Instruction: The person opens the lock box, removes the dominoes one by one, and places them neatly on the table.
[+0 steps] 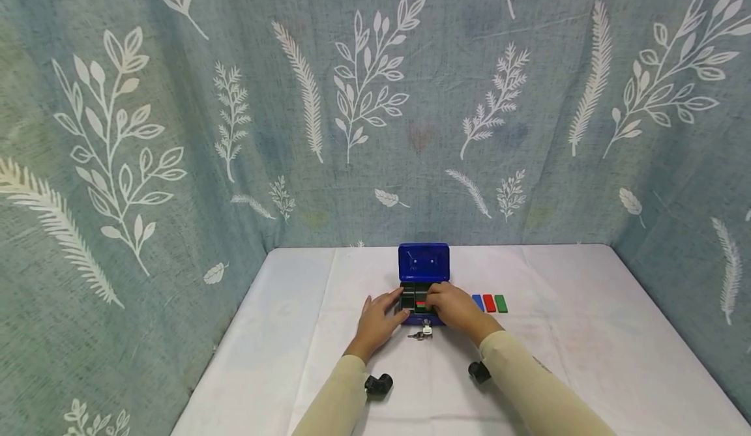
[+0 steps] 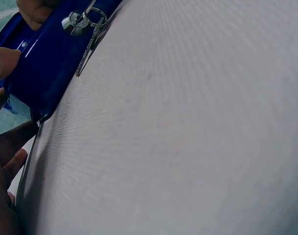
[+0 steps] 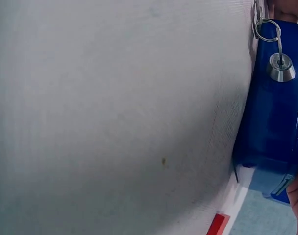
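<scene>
A blue cash box (image 1: 424,263) stands on the table with its lid raised at the back. Inside sits a black compartment tray (image 1: 408,296), where a small red piece and a bit of green show beside the right fingers. My left hand (image 1: 377,324) touches the left side of the box, its thumb at the front corner and its fingers spread along the side. My right hand (image 1: 460,307) reaches down into the tray's right part; its fingertips, and anything between them, are hidden. A key with a ring (image 3: 268,30) sits in the front lock (image 2: 74,23).
Right of the box lie a blue block (image 1: 478,302), a red block (image 1: 489,303) and a green block (image 1: 501,304) in a row. Keys (image 1: 420,335) hang in front of the box. A white cloth (image 1: 281,358) covers the table; a patterned curtain (image 1: 364,182) rises behind.
</scene>
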{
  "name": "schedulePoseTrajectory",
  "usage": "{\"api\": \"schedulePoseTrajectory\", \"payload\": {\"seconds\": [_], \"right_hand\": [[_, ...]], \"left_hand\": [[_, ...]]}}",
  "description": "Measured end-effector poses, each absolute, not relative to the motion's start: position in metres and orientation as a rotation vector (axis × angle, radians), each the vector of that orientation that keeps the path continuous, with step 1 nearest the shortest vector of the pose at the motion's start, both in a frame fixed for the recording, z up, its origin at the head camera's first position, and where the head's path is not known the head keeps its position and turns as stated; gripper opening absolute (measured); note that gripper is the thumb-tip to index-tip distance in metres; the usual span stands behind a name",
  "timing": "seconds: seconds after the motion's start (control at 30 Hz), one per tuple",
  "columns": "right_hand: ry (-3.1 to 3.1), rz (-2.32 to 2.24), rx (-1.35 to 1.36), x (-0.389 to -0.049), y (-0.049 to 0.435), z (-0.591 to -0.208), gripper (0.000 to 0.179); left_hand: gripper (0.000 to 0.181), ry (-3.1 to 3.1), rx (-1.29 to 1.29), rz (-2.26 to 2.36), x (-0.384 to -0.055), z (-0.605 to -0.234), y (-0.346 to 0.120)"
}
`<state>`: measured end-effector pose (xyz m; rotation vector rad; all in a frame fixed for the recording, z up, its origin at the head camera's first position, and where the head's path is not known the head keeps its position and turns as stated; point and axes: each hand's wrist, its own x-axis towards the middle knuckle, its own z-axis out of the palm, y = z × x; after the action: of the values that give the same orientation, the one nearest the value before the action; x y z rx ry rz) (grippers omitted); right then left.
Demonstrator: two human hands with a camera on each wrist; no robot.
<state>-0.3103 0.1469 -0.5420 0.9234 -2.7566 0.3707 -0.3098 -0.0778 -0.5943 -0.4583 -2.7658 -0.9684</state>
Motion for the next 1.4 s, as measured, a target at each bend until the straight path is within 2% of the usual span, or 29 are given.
{"api": "schedulePoseTrajectory", "payload": {"seconds": [0.2, 0.47, 0.7, 1.2, 1.4], "right_hand": [[-2.844, 0.365, 0.963, -0.312, 0.147, -0.527, 0.012], [-2.859, 0.219, 1.126, -0.321, 0.146, -0.515, 0.014], [-2.755, 0.067, 1.154, -0.32, 0.144, -0.513, 0.004], [-2.745, 0.012, 1.117, -0.317, 0.14, -0.518, 0.01], [-2.654, -0.21, 1.193, -0.317, 0.139, -0.518, 0.01]], "left_hand": [[0.06, -2.758, -0.463, -0.964, -0.311, -0.594, -0.078], [0.06, -2.786, -0.453, -0.98, -0.309, -0.594, -0.077], [0.061, -2.783, -0.463, -0.97, -0.31, -0.593, -0.075], [0.061, -2.763, -0.472, -0.994, -0.309, -0.599, -0.077], [0.06, -2.755, -0.476, -0.98, -0.31, -0.597, -0.078]]}}
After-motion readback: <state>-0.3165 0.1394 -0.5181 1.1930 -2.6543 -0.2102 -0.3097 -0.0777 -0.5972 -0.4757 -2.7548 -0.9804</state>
